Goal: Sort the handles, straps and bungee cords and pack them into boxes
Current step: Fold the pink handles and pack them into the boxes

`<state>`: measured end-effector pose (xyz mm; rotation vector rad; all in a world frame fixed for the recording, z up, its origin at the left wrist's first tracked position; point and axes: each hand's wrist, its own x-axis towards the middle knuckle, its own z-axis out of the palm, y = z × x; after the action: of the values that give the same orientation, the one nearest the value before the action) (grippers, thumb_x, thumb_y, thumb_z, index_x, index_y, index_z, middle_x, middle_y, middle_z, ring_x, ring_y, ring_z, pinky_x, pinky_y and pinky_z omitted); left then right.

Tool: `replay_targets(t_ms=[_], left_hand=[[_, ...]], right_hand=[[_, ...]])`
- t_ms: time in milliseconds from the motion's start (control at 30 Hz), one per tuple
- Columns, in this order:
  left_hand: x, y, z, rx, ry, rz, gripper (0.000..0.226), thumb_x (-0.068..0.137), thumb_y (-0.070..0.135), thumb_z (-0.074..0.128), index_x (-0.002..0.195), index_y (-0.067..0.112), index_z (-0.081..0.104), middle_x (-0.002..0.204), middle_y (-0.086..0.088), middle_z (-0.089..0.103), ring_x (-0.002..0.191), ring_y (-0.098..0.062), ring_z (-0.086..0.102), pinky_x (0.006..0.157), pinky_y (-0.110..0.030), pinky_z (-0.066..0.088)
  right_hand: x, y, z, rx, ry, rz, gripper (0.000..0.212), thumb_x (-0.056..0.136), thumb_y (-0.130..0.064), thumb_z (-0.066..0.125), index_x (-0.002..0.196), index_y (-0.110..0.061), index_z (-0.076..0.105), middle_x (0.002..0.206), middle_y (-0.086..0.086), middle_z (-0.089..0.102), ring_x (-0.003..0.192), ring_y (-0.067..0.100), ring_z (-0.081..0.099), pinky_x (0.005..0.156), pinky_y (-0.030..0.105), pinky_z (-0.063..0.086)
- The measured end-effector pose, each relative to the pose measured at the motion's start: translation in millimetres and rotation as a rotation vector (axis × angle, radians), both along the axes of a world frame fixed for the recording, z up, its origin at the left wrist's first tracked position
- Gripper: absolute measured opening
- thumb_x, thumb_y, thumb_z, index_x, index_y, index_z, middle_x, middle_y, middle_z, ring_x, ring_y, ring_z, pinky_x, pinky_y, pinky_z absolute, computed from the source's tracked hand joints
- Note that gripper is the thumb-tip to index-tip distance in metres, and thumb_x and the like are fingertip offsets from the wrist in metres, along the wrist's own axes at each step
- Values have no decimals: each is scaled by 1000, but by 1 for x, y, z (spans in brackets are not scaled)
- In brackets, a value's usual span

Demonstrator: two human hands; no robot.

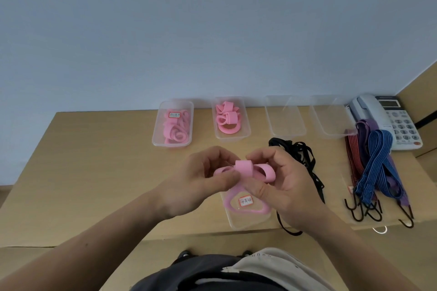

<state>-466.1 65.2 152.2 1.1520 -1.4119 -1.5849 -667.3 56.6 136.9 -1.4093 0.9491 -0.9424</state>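
Observation:
My left hand (pixel 203 179) and my right hand (pixel 281 177) both pinch a pink handle (pixel 246 169) with folded loops, held above the desk's near middle. Under my hands lies a clear lid (pixel 250 220) with a label, and the handle's pink ring (pixel 236 208) hangs in front of it. At the back stand a closed clear box (pixel 173 123) holding pink handles and an open box (pixel 231 118) with more pink handles. Black straps (pixel 300 151) lie in a heap to the right. Striped bungee cords (pixel 376 163) in blue, purple and red lie further right, hooks toward me.
Two empty clear boxes (pixel 285 116) (pixel 331 116) stand at the back right against the wall. A white desk telephone (pixel 390 118) sits in the far right corner. The wooden desk (pixel 94 172) has its front edge close to my body.

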Motion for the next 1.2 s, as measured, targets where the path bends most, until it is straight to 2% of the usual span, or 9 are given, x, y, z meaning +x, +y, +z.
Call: replay_targets(t_ms=[167,367,500,633,733,833,933,1067,1200], left_hand=[[2,0,0,-48,8,7,25,83,17,69,103,5,61,96,-14,68,78,-20,67,69,-30,52],[3,1,-2,-114,20,28,23,80,9,73,99,17,63,93,-3,66,71,-19,64,64,-33,54],[2,1,-5,-91,-16,77,35,76,10,73,107,20,61,100,-3,65,77,-17,61,66,-31,54],[5,-1,-2,-4,-62,21,36,77,17,74,111,12,62,99,-15,69,83,-32,68,75,-40,58],[5,-2,1,68,-14,16,32,81,26,69,107,9,64,87,-11,73,77,-25,71,67,-31,56],[5,-5,-1,49,0,66,31,78,21,74,105,10,63,84,-11,71,72,-27,71,65,-33,57],[5,-5,-5,-10,-5,57,28,74,19,78,99,17,65,93,-17,65,74,-28,68,68,-40,56],[7,-7,-7,-61,-14,28,26,78,7,71,98,21,62,94,-17,64,73,-23,63,67,-40,52],[7,-6,-8,-43,-43,-16,29,80,6,69,104,16,58,82,5,66,65,-13,59,62,-26,49]], right_hand=[[0,0,-1,2,19,14,41,67,-34,78,105,-34,62,93,6,66,85,34,62,76,47,55],[1,-1,2,107,32,32,43,74,-46,68,106,-18,66,92,6,70,75,22,66,70,35,56],[3,-1,1,44,57,-10,32,72,-43,73,101,-31,69,91,1,71,81,22,67,71,43,57],[4,-1,0,-67,76,-36,32,72,-39,75,103,-34,66,93,3,69,85,32,63,78,53,54],[4,-2,-1,-113,143,-34,36,71,-33,76,104,-38,63,92,-5,67,83,22,62,78,41,55],[6,-3,-4,-100,164,-22,42,69,-19,74,104,-39,62,88,-9,63,77,17,59,72,29,51],[5,-5,-3,-23,84,22,41,69,-28,74,109,-33,62,94,1,66,83,29,61,75,36,52],[8,-10,-2,72,74,16,32,78,-36,71,107,-23,66,88,-5,70,73,15,63,68,30,54],[11,-11,-3,64,129,5,22,77,-34,72,98,-28,69,83,-3,71,70,15,65,62,29,54]])
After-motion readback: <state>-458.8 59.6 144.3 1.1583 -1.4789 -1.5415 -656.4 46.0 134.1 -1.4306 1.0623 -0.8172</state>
